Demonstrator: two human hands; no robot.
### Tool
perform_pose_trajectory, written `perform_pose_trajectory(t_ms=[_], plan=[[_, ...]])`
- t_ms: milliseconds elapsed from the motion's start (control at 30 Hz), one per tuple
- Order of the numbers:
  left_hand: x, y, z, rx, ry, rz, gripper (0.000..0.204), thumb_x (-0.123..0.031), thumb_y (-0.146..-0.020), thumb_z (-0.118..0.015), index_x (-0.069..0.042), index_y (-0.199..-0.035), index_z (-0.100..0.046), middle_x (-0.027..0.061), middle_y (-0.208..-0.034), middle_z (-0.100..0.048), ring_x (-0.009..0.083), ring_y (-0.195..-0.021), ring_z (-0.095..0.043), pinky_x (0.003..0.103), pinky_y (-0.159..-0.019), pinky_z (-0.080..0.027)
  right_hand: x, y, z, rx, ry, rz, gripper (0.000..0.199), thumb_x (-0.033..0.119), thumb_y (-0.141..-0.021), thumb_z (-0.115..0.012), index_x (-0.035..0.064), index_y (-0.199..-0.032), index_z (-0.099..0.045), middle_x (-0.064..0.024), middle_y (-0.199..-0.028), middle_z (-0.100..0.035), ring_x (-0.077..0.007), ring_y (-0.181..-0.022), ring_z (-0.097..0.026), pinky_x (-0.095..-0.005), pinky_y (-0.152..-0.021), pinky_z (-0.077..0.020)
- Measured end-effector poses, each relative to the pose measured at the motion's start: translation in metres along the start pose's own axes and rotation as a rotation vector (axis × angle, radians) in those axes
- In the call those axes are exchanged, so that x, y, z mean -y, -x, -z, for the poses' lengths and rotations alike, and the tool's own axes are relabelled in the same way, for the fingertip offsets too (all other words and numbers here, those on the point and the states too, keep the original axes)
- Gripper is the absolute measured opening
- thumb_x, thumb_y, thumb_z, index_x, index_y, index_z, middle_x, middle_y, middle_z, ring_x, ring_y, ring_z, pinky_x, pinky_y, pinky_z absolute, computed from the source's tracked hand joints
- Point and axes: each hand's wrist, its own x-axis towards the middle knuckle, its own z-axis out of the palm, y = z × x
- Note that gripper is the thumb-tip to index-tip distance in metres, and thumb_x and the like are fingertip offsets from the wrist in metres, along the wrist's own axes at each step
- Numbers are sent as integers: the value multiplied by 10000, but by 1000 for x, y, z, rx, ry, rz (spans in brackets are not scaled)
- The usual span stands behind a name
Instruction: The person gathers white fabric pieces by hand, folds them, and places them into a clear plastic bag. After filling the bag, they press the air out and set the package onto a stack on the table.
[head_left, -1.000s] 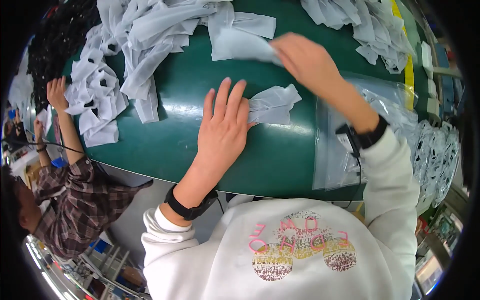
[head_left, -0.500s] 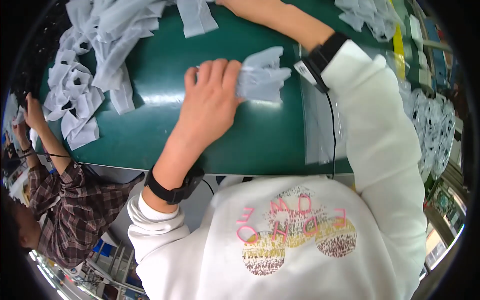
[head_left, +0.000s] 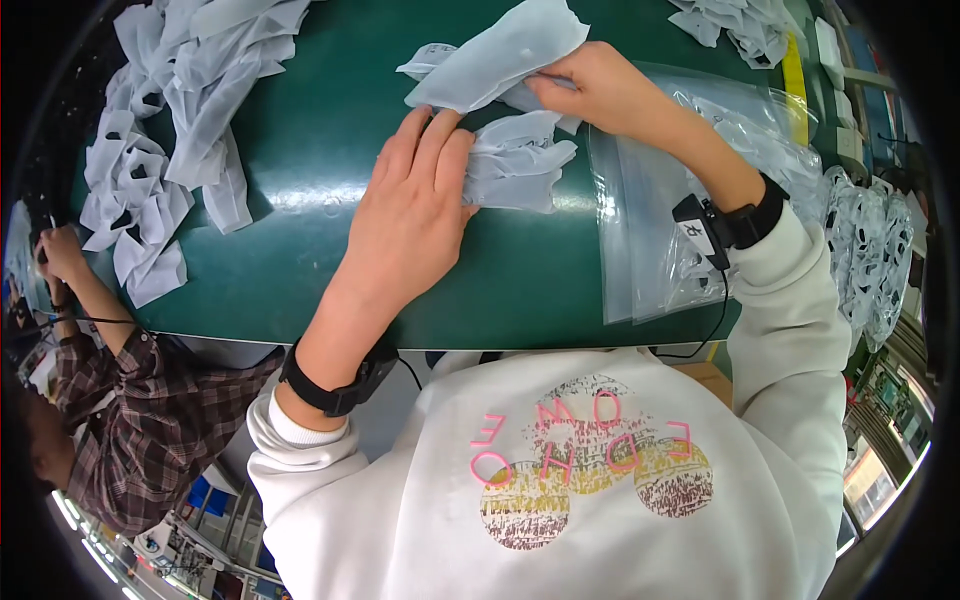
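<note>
My left hand (head_left: 408, 215) is closed around a bundle of frosted plastic pouches (head_left: 520, 165), whose loose ends spread out to the right over the green table (head_left: 300, 275). Just beyond it, my right hand (head_left: 612, 92) pinches more frosted pouches (head_left: 500, 58) between thumb and fingers. These slant across above the bundle, and their lower left end meets my left fingertips. What the pouches contain, if anything, is too blurred to tell.
Frosted pouches (head_left: 215, 75) lie heaped at the left, with another heap (head_left: 735, 28) at the far right. Flat clear plastic bags (head_left: 650, 240) lie right of my hands, near yellow tape (head_left: 795, 80). Filled clear bags (head_left: 868, 260) stand at the right edge. A person in a plaid shirt (head_left: 155, 425) works at left.
My right hand has come back from the far side, bringing frosted pouches to my left hand. The left hand keeps its bundle, nearly in place. My right forearm uncovers more clear bags.
</note>
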Motion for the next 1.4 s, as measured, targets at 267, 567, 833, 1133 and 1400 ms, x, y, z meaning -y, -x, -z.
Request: perform_pose_trajectory(t_ms=[267,567,833,1133,1400], plan=[[-8,0,-2,-16,-15,79,600,-88,-723,-729,38,-1237,-447,188,-1415,-374,410,-1267,-390,495,-1042,-343,-15,15,-21,-326,112,276,292,89,-852,-593,43,-1137,-637,-112,-1032,-627,-295,-854,-608,-352,-743,-492],[-4,-3,4,-28,-72,7,599,-66,-704,-740,25,-1222,-453,191,-1356,-410,400,-1246,-401,487,-1053,-340,11,7,-13,12,-23,259,250,86,-864,-607,43,-1102,-669,-86,-1017,-616,-277,-888,-599,-362,-760,-485],[0,-4,1,25,55,-36,620,-54,-679,-758,11,-1215,-453,187,-1318,-434,395,-1217,-414,484,-1047,-341,-21,-37,-2,-615,391,627,226,190,-866,-611,34,-1028,-593,-129,-890,-590,-323,-845,-602,-393,-749,-494],[0,-2,2,32,3,-42,633,-84,-686,-762,1,-1230,-450,182,-1321,-436,388,-1209,-419,493,-1054,-333,2,-31,-2,-160,230,224,191,157,-851,-652,52,-1010,-644,-128,-970,-622,-312,-920,-611,-376,-800,-508],[5,-23,17,87,-61,-160,576,-126,-649,-785,-21,-1122,-472,204,-1463,-343,437,-1360,-291,530,-1101,-286,1,-5,-28,-107,-26,221,205,99,-844,-657,13,-1031,-668,-87,-940,-576,-275,-851,-587,-354,-744,-479]])
